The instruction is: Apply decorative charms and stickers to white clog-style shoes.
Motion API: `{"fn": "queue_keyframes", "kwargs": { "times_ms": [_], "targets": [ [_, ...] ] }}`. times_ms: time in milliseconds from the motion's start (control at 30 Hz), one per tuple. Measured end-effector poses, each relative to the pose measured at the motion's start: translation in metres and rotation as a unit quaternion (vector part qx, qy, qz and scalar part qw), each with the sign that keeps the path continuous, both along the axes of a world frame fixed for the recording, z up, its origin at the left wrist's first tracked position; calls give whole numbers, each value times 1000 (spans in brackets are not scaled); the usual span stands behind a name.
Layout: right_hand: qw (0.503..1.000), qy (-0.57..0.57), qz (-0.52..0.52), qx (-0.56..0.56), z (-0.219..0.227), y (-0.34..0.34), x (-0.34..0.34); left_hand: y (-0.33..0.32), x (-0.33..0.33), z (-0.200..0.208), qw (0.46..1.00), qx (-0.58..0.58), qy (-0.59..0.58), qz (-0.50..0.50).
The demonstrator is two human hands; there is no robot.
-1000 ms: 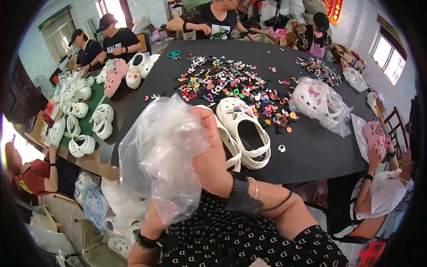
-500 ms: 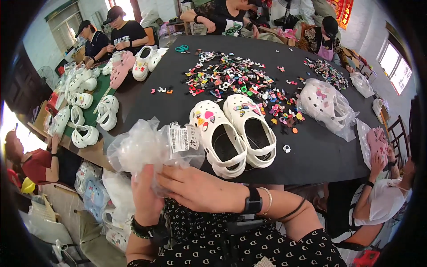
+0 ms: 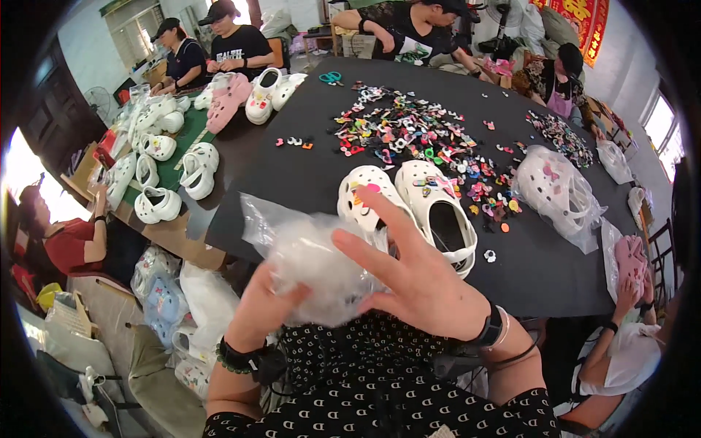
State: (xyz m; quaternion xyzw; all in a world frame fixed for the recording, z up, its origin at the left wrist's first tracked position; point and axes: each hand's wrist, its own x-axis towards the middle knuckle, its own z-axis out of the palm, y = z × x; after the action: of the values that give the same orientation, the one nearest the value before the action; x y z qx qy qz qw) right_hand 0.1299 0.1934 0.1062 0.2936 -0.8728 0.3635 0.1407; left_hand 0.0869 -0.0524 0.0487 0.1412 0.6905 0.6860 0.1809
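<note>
A crumpled clear plastic bag (image 3: 318,270) is held in front of me at the table's near edge. Its lower left side is gripped by my left hand (image 3: 255,310), partly covered by the plastic. My right hand (image 3: 434,288) is beside the bag, fingers spread, in front of the white clogs. On the table stand the left white clog (image 3: 359,191) and the right white clog (image 3: 423,181), both with colourful charms on their toes. My right hand hides much of the left clog. I cannot tell whether anything is inside the bag.
Loose shoe charms (image 3: 409,128) are heaped across the black table (image 3: 285,179). A bagged white clog (image 3: 555,186) lies to the right, and teal scissors (image 3: 331,77) at the far edge. More white clogs (image 3: 198,171) stand on the left table. Several people sit around.
My right hand has come away from the bag and moved right, its fingers now spread. The bag has turned, so its white label no longer shows. The whole view has shifted slightly.
</note>
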Motion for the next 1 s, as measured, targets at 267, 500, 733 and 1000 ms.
{"fn": "queue_keyframes", "kwargs": {
  "times_ms": [267, 500, 733, 1000],
  "targets": [
    [991, -71, 11, 112, -4, 35, 11, 49, -16, 27, 929, -208, 130, -279],
    [938, 159, -309, 11, 22, 94, 27, 76, -39, 11, 991, -13, 56, -123],
    [896, 166, -409, 54, 25, 104, 13, 126, -28, -42, 843, -296, 449, -5],
    [893, 244, -316, 207, 42, 93, 4, 123, -18, -31, 899, -236, 356, -99]
  ]
}}
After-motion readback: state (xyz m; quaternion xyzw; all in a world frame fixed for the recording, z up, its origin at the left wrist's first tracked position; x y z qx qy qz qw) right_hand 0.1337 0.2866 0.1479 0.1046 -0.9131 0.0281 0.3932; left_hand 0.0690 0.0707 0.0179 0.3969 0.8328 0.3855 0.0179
